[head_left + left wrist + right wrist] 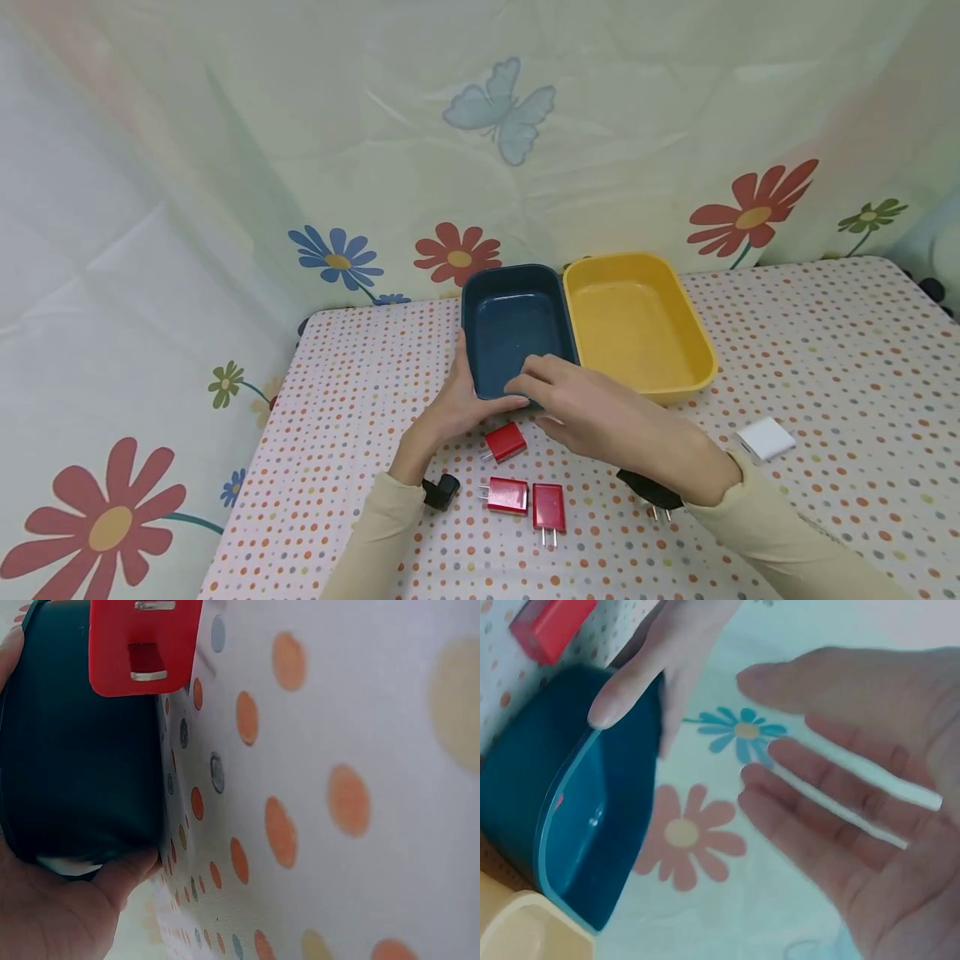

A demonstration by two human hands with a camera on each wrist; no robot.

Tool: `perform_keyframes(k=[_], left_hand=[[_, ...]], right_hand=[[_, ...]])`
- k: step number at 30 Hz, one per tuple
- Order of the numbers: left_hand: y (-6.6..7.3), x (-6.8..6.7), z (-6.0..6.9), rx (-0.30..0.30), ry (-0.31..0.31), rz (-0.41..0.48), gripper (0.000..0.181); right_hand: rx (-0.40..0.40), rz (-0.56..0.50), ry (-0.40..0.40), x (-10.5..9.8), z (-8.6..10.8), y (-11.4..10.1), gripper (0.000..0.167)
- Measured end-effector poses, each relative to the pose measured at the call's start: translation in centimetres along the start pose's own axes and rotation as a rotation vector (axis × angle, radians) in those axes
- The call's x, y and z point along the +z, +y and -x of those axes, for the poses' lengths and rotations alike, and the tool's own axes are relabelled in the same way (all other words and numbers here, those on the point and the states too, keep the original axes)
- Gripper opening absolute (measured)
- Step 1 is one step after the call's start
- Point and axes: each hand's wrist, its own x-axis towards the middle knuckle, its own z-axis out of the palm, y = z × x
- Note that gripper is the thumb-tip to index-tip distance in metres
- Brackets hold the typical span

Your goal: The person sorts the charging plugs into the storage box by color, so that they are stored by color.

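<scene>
My left hand [459,404] grips the near left corner of the dark blue bin [517,329], thumb along its near rim and fingers against its left side. Nothing shows inside this bin. Over the near right part of its rim is my right hand [581,400]. In the right wrist view the right hand [840,817] appears with fingers loosely bent and holding nothing; narrow white strips cross it. Just in front of the bin lies a red charger plug [505,442], its prongs pointing left; the left wrist view shows a red plug [142,649] close up.
A yellow bin [637,325] stands against the blue one's right side. Nearer lie two more red charger plugs, one sideways [506,495] and one pointing forward [548,507]. A black pronged plug [651,490] is partly under the right wrist. A white charger [765,439] lies right.
</scene>
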Motion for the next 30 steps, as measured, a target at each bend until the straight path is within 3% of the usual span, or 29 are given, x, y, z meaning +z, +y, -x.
perform_keyframes(k=[5, 8, 11, 15, 23, 30], left_hand=[[-0.2, 0.1, 0.1, -0.014, 0.0, -0.01, 0.137], [-0.3, 0.2, 0.1, 0.014, 0.016, -0.007, 0.139], [-0.3, 0.2, 0.1, 0.025, 0.035, -0.008, 0.139], [-0.2, 0.1, 0.0, -0.012, 0.039, -0.017, 0.139], [0.2, 0.3, -0.1, -0.049, 0.03, -0.032, 0.137], [0.0, 0.2, 0.0, -0.053, 0.034, -0.037, 0.139]], right_hand=[[-0.073, -0.005, -0.082, -0.1, 1.5, -1.7, 0.056], [-0.083, -0.028, -0.149, 0.5, 2.3, -2.2, 0.058], [-0.102, -0.055, -0.187, 1.5, 3.0, -2.4, 0.055], [-0.122, -0.073, -0.215, 3.1, 3.9, -2.2, 0.046], [-0.068, -0.092, -0.284, 5.8, 4.7, -1.6, 0.039], [-0.062, -0.089, -0.306, 6.8, 4.7, -1.3, 0.037]])
